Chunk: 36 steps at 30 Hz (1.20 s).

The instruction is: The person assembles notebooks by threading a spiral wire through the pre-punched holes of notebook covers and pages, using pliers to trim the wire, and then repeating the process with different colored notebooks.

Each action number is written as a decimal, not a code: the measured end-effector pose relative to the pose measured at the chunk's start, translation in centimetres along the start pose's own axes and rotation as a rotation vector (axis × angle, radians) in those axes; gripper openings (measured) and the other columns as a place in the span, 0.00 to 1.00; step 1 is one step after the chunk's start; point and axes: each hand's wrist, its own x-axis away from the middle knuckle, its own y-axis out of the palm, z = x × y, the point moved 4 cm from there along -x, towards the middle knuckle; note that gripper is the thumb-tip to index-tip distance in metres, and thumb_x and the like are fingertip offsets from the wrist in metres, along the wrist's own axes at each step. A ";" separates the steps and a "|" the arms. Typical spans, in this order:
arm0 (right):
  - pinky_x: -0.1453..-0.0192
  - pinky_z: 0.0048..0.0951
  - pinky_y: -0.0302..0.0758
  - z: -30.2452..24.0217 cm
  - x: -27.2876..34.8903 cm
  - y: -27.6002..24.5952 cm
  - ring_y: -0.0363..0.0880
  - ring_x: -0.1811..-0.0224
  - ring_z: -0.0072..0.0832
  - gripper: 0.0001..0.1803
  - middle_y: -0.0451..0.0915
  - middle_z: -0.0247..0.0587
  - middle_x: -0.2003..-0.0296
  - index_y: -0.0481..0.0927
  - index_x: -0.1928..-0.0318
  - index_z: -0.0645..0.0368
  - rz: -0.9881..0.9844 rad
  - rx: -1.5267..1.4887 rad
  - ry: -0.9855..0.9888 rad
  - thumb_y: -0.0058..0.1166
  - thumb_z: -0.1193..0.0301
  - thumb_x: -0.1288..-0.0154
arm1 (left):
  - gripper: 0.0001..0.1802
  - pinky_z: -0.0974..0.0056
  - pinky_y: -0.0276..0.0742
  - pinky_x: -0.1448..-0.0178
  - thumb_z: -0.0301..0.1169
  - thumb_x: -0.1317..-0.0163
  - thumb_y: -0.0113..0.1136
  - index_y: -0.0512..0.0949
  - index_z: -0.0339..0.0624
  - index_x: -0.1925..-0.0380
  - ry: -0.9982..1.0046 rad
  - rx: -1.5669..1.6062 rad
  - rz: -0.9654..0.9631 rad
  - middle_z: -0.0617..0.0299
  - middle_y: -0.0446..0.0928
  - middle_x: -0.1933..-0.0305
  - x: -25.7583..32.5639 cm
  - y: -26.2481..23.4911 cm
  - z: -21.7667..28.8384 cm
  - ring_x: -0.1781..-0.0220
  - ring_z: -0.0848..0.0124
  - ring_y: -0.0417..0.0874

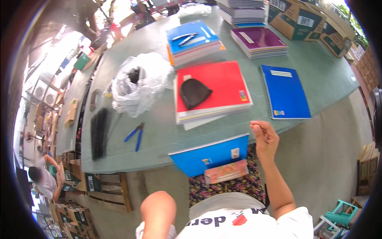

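My right hand [266, 139] is raised just past the right end of a light blue spiral notebook [215, 153]. Its fingers are curled with the thumb pressed against them; whatever they may pinch is too small to make out. The notebook leans at the table's near edge above my lap, its coil binding along the top. Against its lower part rests a pink patterned flat packet [226, 172]. Of my left arm only the bent elbow [158, 203] shows; the left hand is out of sight. Blue-handled pliers [136, 135] lie on the green table [159, 135].
Black binding coils [101, 133] and a plastic bag [149, 87] lie at left. A dark pouch [194, 93] sits on red notebooks [227, 83]. A blue notebook [285, 91] lies right; blue [199, 44] and purple [260, 40] stacks and cartons [296, 20] stand behind. A person [43, 179] works far left.
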 end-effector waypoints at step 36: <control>0.56 0.32 0.77 -0.6 5.2 22.3 0.82 0.63 0.36 0.14 0.82 0.49 0.65 0.81 0.58 0.59 -1.155 0.320 -0.097 0.58 0.78 0.48 | 0.19 0.63 0.72 0.56 0.33 0.41 0.48 0.63 0.40 0.50 -2.472 -0.863 0.188 0.57 0.73 0.62 13.1 -19.3 14.7 0.66 0.68 0.76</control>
